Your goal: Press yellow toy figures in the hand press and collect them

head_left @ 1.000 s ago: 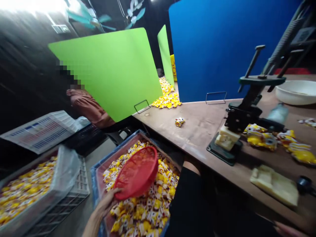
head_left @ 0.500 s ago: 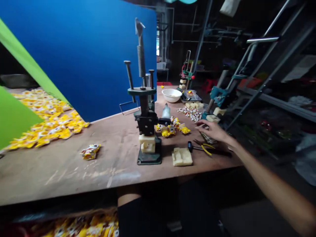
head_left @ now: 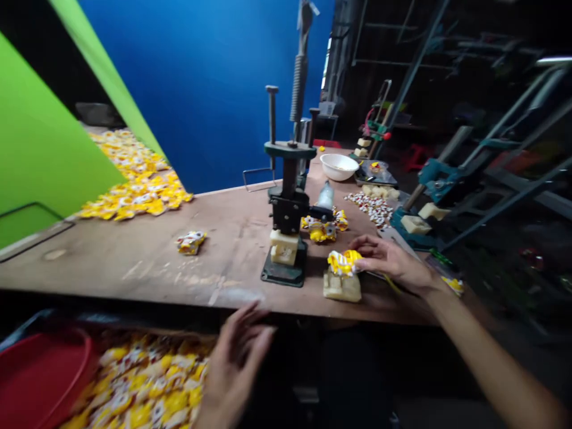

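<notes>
My right hand (head_left: 388,262) grips a yellow-and-white figure (head_left: 344,263) between thumb and fingers, just over a cream block (head_left: 342,287) near the table's front edge. My left hand (head_left: 239,351) is raised in front of the table edge, slightly blurred, its fingers apart and holding nothing. Between the hands stands a dark hand press (head_left: 290,208) with a cream mould (head_left: 284,247) at its base. Several yellow figures (head_left: 322,231) lie behind the press beside a clear bottle (head_left: 326,195). One more figure (head_left: 190,242) rests alone left of the press.
A heap of yellow pieces (head_left: 134,190) covers the table's far left. Below the edge are many more pieces (head_left: 152,381) and a red basin (head_left: 44,375). Farther back are a white bowl (head_left: 338,167), small parts (head_left: 370,207) and a teal press (head_left: 435,179).
My left hand has come into view at the bottom. My right hand has moved in from the tools on the right and now holds a yellow figure over the cream block. The view has shifted left.
</notes>
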Motion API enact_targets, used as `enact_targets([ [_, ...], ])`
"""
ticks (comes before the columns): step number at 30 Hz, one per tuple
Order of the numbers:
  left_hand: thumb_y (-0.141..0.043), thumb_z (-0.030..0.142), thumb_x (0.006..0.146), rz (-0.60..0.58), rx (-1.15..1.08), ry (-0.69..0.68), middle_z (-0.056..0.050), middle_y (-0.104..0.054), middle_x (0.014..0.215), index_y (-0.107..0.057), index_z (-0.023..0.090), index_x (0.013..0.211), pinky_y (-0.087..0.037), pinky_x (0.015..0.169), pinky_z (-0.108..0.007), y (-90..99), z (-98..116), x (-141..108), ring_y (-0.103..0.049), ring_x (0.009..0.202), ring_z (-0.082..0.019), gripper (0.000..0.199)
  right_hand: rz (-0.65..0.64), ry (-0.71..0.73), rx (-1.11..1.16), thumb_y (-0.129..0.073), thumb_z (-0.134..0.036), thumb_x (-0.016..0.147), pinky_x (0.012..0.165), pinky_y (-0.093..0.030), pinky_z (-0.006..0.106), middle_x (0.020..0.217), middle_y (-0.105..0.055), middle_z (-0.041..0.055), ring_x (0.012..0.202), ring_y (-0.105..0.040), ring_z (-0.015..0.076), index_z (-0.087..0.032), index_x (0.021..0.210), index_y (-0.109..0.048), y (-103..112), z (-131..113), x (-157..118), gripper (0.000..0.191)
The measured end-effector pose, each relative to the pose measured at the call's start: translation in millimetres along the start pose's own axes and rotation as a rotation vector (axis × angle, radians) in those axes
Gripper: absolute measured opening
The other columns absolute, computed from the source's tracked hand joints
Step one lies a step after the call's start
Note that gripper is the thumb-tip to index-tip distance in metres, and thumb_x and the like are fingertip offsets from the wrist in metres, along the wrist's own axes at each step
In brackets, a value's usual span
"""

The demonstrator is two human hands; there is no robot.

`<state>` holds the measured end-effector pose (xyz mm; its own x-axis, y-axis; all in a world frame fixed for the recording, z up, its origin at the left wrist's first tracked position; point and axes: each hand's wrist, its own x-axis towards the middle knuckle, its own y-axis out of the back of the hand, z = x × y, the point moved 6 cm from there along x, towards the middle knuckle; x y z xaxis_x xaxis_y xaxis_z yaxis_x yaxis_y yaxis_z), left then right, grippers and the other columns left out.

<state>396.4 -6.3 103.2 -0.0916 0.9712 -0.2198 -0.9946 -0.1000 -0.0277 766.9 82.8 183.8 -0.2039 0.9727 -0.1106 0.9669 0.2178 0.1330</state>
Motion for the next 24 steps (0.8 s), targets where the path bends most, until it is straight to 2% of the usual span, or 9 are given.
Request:
enact_targets([
  [2, -0.093, 0.048, 0.081, -0.203, -0.127, -0.075, -0.01, -0.065, 0.156, -0.053, 0.034, 0.155, -0.065, 0.11, -0.042, -63.8, 28.4, -4.7, -0.077, 0.123, -0.029, 0.085, -0.11, -0.018, 0.073, -0.094, -0.042, 0.085, 0.103, -0.061, 0.04, 0.126, -0.077, 0.0104, 0.116, -0.075, 0.0269, -0.022, 0.122, -0.072, -37.1, -5.5, -9.2, 0.047],
  [4, -0.092, 0.041, 0.083, -0.226, -0.211, -0.095, -0.012, -0.069, 0.149, -0.054, 0.032, 0.154, -0.065, 0.108, -0.04, -95.2, 41.3, -4.6, -0.078, 0.12, -0.026, 0.081, -0.195, -0.014, 0.142, -0.092, -0.041, 0.088, 0.108, -0.059, 0.042, 0.13, -0.077, 0.0093, 0.119, -0.074, 0.026, -0.023, 0.125, -0.073, -71.4, -3.7, -12.8, 0.046],
  [6, -0.092, 0.04, 0.083, -0.172, -0.225, -0.093, -0.012, -0.076, 0.135, -0.065, 0.026, 0.141, -0.066, 0.104, -0.037, -99.0, 38.7, -0.4, -0.079, 0.117, -0.026, 0.065, -0.253, -0.002, 0.195, -0.092, -0.041, 0.088, 0.113, -0.057, 0.043, 0.131, -0.076, 0.0081, 0.122, -0.073, 0.0252, -0.025, 0.128, -0.073, -94.6, 2.9, -11.0, 0.048],
  [8, -0.094, 0.039, 0.082, -0.069, -0.2, -0.123, -0.012, -0.08, 0.126, -0.071, 0.022, 0.128, -0.067, 0.102, -0.037, -85.5, 30.1, 9.9, -0.08, 0.115, -0.027, 0.054, -0.25, 0.021, 0.205, -0.093, -0.044, 0.086, 0.114, -0.057, 0.043, 0.134, -0.075, 0.0083, 0.126, -0.071, 0.0258, -0.025, 0.131, -0.073, -100.0, 10.3, -3.4, 0.052],
  [11, -0.095, 0.038, 0.081, 0.127, -0.145, -0.285, -0.009, -0.081, 0.121, -0.071, 0.021, 0.123, -0.067, 0.101, -0.04, -62.7, 24.6, 36.3, -0.08, 0.111, -0.027, 0.052, -0.029, 0.083, 0.144, -0.089, -0.053, 0.089, 0.112, -0.059, 0.043, 0.139, -0.074, 0.0083, 0.131, -0.069, 0.0272, -0.027, 0.129, -0.075, -71.2, 18.7, 13.3, 0.05],
  [14, -0.091, 0.038, 0.086, 0.237, 0.004, -0.484, -0.009, -0.079, 0.123, -0.071, 0.021, 0.126, -0.066, 0.104, -0.042, -64.8, 29.7, 64.2, -0.08, 0.11, -0.026, 0.047, 0.228, 0.105, 0.113, -0.087, -0.062, 0.088, 0.105, -0.062, 0.041, 0.128, -0.078, 0.0071, 0.122, -0.072, 0.027, -0.027, 0.117, -0.079, -30.7, 27.3, 23.8, 0.046],
  [20, -0.069, 0.031, 0.102, 0.413, 0.343, -0.683, -0.01, -0.07, 0.12, -0.074, 0.023, 0.123, -0.06, 0.104, -0.041, -99.5, 31.6, 79.6, -0.072, 0.114, -0.026, 0.023, 0.261, 0.038, 0.177, -0.094, -0.063, 0.078, 0.095, -0.063, 0.038, 0.112, -0.081, 0.0058, 0.1, -0.074, 0.0228, -0.023, 0.108, -0.08, -5.2, 42.8, 45.4, 0.052],
  [22, -0.066, 0.03, 0.104, 0.435, 0.383, -0.688, -0.012, -0.067, 0.124, -0.071, 0.023, 0.129, -0.058, 0.108, -0.043, -106.8, 27.7, 78.9, -0.07, 0.119, -0.027, 0.027, 0.348, 0.068, 0.274, -0.096, -0.06, 0.076, 0.095, -0.063, 0.035, 0.109, -0.08, 0.0044, 0.1, -0.074, 0.022, -0.024, 0.105, -0.079, 4.2, 36.0, 64.3, 0.049],
  [24, -0.075, 0.034, 0.098, 0.47, 0.347, -0.68, -0.015, -0.063, 0.134, -0.062, 0.021, 0.141, -0.056, 0.113, -0.045, -109.2, 24.1, 81.0, -0.066, 0.129, -0.029, 0.046, 0.367, 0.081, 0.403, -0.092, -0.061, 0.079, 0.09, -0.065, 0.034, 0.103, -0.079, 0.0055, 0.098, -0.074, 0.0228, -0.023, 0.1, -0.075, 9.8, 18.9, 94.0, 0.046],
])
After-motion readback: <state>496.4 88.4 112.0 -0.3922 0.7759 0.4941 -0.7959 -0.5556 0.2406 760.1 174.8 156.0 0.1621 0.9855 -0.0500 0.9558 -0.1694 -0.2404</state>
